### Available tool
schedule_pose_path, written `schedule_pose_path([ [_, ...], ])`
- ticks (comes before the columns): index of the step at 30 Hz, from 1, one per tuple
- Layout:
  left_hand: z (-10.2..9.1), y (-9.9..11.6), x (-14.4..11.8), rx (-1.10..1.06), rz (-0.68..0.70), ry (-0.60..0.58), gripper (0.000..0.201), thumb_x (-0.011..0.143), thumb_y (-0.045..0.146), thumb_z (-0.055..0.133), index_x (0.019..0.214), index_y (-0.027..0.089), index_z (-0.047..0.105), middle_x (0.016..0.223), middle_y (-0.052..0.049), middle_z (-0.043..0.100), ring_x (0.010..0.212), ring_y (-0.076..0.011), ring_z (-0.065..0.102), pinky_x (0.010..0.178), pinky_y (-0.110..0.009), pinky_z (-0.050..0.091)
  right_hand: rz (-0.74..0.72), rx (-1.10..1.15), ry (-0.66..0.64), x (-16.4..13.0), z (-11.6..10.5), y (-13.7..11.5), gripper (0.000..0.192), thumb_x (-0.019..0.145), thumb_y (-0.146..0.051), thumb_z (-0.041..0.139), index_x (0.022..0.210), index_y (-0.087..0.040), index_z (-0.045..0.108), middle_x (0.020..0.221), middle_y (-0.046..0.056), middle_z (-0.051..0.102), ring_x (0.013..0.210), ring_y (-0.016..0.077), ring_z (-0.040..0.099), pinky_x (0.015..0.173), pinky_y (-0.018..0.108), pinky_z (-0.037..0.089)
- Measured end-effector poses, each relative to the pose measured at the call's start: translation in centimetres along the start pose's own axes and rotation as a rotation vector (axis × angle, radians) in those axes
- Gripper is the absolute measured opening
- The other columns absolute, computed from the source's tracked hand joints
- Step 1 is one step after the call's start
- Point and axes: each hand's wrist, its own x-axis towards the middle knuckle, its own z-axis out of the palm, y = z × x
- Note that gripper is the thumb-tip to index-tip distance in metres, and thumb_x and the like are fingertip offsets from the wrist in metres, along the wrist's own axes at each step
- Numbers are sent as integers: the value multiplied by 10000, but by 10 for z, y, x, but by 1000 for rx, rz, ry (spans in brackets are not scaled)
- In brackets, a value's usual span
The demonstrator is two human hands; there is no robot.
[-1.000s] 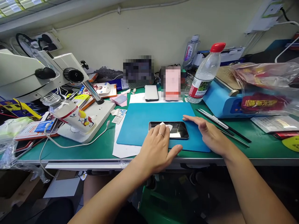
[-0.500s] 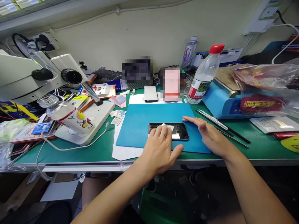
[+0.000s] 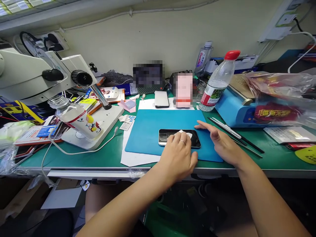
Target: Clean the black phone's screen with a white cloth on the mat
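Note:
A black-faced phone (image 3: 196, 141) lies flat on the blue mat (image 3: 145, 123), its screen streaked at the left end. My left hand (image 3: 177, 158), with a ring on one finger, bends over the screen and presses a small white wipe (image 3: 187, 133) against the glass. Only part of the wipe shows past the fingers. At the mat's right edge my right hand (image 3: 223, 146) is open, fingers stretched out and holding nothing, a little apart from the phone.
Tweezers (image 3: 228, 128) and thin tools lie right of my right hand. Behind stand a red-capped bottle (image 3: 214, 85) and a blue scale (image 3: 233, 112). At left are a microscope (image 3: 81, 70), an uncapped bottle (image 3: 81, 120) and a white cable (image 3: 98, 148).
My left hand has slid to the right along the phone with the wipe, uncovering more of the streaked left end. My right hand stays in about the same place. The view has shifted slightly.

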Motion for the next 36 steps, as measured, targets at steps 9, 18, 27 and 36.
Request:
schedule_pose_path([
  [9, -5, 14, -1, -27, 11, -61, 555, 1039, 372, 301, 1384, -5, 516, 1393, -197, 466, 1284, -315, 400, 1077, -433, 364, -1, -13, 19, -1, 0, -4, 1094, 638, -877, -117, 1560, -384, 204, 1442, -49, 323, 1415, -54, 383, 1427, 323, 248],
  [18, 4, 12, 20, -14, -50, -45, 518, 1010, 333, 339, 1370, 10, 528, 1354, -190, 494, 1200, -298, 451, 987, -431, 421, -10, 2, 2, -2, -1, -1, 1092, 642, -879, -108, 1556, -381, 224, 1446, -35, 316, 1402, -70, 388, 1429, 306, 260],
  [27, -7, 11, 8, -36, -6, -79, 437, 988, 299, 368, 1297, 66, 571, 1250, -129, 524, 1084, -264, 468, 904, -417, 435, -19, 18, -9, -1, 0, 0, 1068, 635, -888, -112, 1530, -423, 241, 1429, -60, 339, 1415, -62, 384, 1416, 320, 275],
  [36, -7, 4, 31, -93, -29, -145, 419, 997, 309, 370, 1296, 93, 570, 1217, -100, 549, 1091, -255, 476, 908, -412, 438, -7, 13, 4, -1, -1, -1, 1097, 629, -876, -133, 1524, -395, 280, 1448, -37, 313, 1413, -53, 398, 1421, 341, 262],
])
